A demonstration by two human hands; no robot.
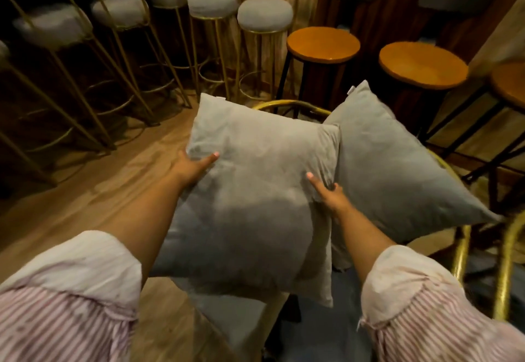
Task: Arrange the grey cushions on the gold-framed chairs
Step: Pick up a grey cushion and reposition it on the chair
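A large grey cushion [255, 191] is held up in the middle of the head view, over a gold-framed chair [292, 104]. My left hand [193, 167] grips the cushion's left edge with the thumb on its face. My right hand [329, 194] grips its right edge. A second grey cushion [397, 168] leans on the chair to the right, partly behind the first. Only the chair's curved gold back rail and its gold legs [460, 251] show; its seat is mostly hidden.
Several gold-legged stools with grey round seats [264, 14] stand along the back left. Wooden round stools on black legs [322, 43] stand at the back right. Wood floor [93, 191] lies to the left. Another gold frame [505, 265] is at the right edge.
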